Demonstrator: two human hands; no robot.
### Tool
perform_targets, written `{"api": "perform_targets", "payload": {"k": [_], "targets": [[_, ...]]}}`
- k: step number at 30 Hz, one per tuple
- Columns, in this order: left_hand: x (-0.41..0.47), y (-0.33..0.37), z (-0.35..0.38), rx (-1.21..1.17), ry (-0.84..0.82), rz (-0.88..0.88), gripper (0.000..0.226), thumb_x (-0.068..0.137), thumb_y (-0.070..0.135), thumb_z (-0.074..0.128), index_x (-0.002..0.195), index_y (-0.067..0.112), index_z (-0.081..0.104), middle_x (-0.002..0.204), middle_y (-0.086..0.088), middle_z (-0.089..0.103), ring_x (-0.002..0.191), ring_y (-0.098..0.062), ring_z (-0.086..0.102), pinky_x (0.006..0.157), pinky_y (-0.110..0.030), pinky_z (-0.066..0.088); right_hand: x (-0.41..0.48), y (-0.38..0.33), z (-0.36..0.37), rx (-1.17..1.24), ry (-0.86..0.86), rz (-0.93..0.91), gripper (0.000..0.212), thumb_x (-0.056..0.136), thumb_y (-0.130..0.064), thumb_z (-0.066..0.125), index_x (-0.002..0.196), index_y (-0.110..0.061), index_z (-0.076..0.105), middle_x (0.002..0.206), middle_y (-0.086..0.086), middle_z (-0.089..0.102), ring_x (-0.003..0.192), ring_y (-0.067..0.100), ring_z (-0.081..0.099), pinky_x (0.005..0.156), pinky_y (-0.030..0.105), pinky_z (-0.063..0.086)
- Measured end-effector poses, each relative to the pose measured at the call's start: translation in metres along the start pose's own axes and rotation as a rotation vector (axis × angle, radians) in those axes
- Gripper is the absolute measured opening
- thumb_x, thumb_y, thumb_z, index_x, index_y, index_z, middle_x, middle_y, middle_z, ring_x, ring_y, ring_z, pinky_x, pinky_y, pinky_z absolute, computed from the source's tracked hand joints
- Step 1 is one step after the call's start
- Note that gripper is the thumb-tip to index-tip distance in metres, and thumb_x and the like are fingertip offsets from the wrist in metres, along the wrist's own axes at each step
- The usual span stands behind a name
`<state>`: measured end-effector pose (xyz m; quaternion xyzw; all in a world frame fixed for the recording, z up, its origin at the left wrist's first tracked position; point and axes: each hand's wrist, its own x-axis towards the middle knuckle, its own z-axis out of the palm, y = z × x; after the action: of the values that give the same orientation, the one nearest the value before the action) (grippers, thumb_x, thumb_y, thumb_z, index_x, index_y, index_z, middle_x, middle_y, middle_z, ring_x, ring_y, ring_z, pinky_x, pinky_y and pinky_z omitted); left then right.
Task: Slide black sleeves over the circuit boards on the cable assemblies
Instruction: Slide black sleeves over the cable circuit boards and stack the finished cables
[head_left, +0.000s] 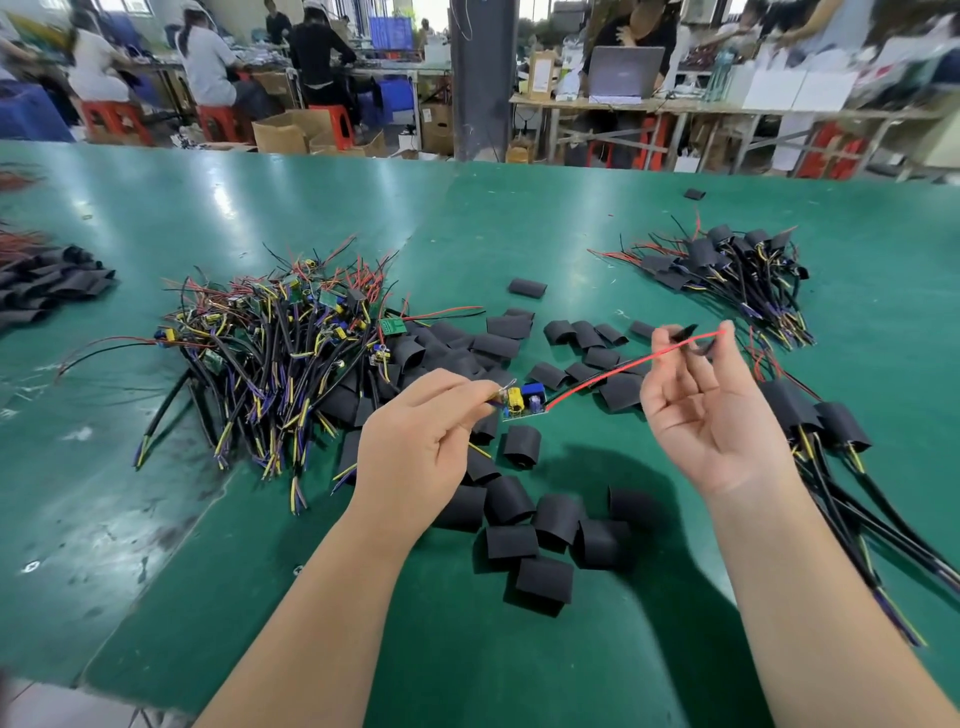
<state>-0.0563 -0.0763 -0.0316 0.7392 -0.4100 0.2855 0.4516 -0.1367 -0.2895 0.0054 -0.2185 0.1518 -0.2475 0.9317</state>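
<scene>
At the far left edge of the green table (156, 218) a heap of flat black sleeves (49, 283) is cut off by the frame, so its full extent cannot be told. Right of it lies a tangled pile of unsleeved cable assemblies (270, 353), black cords with yellow and purple wire ends and red leads; the small green boards buried in it are hard to make out singly. The left hand (415, 441) is pinched shut on one end of a circuit board (522, 404), its fingertips hiding where the cord joins the board. The board, held above the table over the loose sleeves, is a small green strip carrying a yellow part and a blue part; its long axis runs roughly left to right, tilted slightly down to the right. From its right end a red wire (623, 366) rises up and to the right to the right hand (711, 410), whose thumb and forefinger grip the wire's tip together with something black and blurred, which may be a second wire. Loose black sleeves (519, 499) are scattered beneath and between the hands. At the right, sleeved assemblies (821, 421) lie beside the right wrist, their cords running off the frame's edge, and another sleeved bundle (737, 270) lies farther back.
</scene>
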Motion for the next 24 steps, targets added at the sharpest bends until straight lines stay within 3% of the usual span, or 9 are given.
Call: {"api": "perform_targets", "payload": {"k": [2, 5, 7, 14, 24], "targets": [[-0.001, 0.000, 0.000, -0.003, -0.006, 0.004, 0.023, 0.090, 0.011, 0.052, 0.097, 0.004, 0.073, 0.088, -0.001, 0.066, 0.076, -0.011, 0.059, 0.065, -0.029, 0.051, 0.001, 0.000, -0.001, -0.003, 0.071, 0.003, 0.036, 0.087, -0.032, 0.062, 0.068, -0.003, 0.071, 0.079, 0.010, 0.073, 0.073, 0.013, 0.072, 0.057, 0.017, 0.054], [-0.001, 0.000, 0.000, -0.010, 0.005, 0.002, 0.024, 0.090, 0.012, 0.051, 0.097, 0.004, 0.073, 0.088, 0.000, 0.066, 0.076, -0.012, 0.060, 0.064, -0.030, 0.051, 0.001, 0.000, -0.001, -0.002, 0.068, 0.029, 0.034, 0.085, -0.033, 0.064, 0.096, -0.001, 0.061, 0.081, 0.012, 0.074, 0.069, 0.012, 0.071, 0.056, 0.018, 0.054], [0.000, -0.001, 0.001, -0.007, 0.008, 0.000, 0.023, 0.089, 0.011, 0.051, 0.097, 0.004, 0.072, 0.088, 0.000, 0.065, 0.077, -0.010, 0.059, 0.065, -0.028, 0.051, -0.001, 0.001, 0.002, -0.020, 0.026, 0.046, 0.042, 0.079, -0.035, 0.066, 0.102, 0.000, 0.060, 0.081, 0.009, 0.073, 0.062, 0.009, 0.068, 0.054, 0.017, 0.052], [0.000, -0.005, 0.001, 0.075, 0.023, -0.019, 0.018, 0.084, -0.001, 0.061, 0.097, 0.005, 0.073, 0.087, 0.004, 0.065, 0.077, 0.002, 0.052, 0.066, -0.020, 0.048, -0.009, -0.001, 0.007, -0.031, -0.072, 0.037, 0.043, 0.074, -0.040, 0.064, 0.098, -0.004, 0.062, 0.083, 0.000, 0.072, 0.065, 0.004, 0.067, 0.054, 0.015, 0.049], [0.002, -0.001, -0.005, 0.208, -0.042, -0.078, 0.018, 0.084, 0.004, 0.063, 0.095, 0.011, 0.074, 0.088, 0.004, 0.068, 0.070, -0.013, 0.056, 0.053, -0.032, 0.048, -0.013, -0.005, 0.006, -0.116, -0.151, -0.080, 0.035, 0.074, -0.042, 0.061, 0.095, -0.014, 0.063, 0.086, -0.003, 0.072, 0.087, 0.007, 0.071, 0.064, 0.015, 0.053]]}}
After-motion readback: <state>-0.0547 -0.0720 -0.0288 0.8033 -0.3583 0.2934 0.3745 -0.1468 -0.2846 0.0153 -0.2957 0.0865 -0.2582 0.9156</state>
